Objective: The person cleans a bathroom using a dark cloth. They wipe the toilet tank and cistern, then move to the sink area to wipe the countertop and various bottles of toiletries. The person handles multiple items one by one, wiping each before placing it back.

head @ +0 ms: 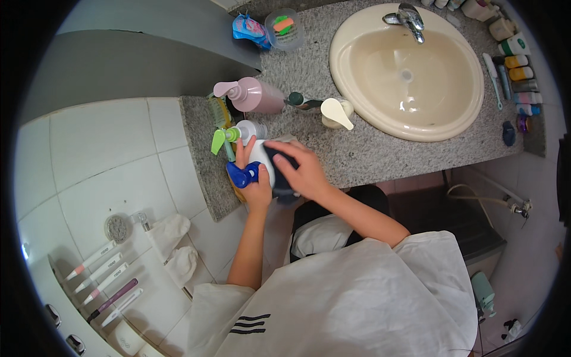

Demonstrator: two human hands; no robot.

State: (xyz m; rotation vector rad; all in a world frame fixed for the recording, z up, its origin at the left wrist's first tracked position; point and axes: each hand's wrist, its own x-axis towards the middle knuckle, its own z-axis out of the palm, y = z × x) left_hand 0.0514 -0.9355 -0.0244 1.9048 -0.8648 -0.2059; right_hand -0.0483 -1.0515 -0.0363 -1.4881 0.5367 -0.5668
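Observation:
My left hand grips a white pump bottle around its neck and shoulder. The bottle is tilted, and its blue pump head points left between thumb and fingers. Against the bottle's side, my right hand presses a dark cloth, which hides much of the bottle's body. Just beyond my left fingers is a clear pump bottle with a light green head. Farther back stands a pink pump bottle. A cream-coloured pump top is near the basin's left rim.
The granite counter holds an oval cream basin with a chrome faucet. A clear tub and a blue pouch are at the back left. Several toiletries line the right edge, near a toothbrush. Toothbrushes hang lower left.

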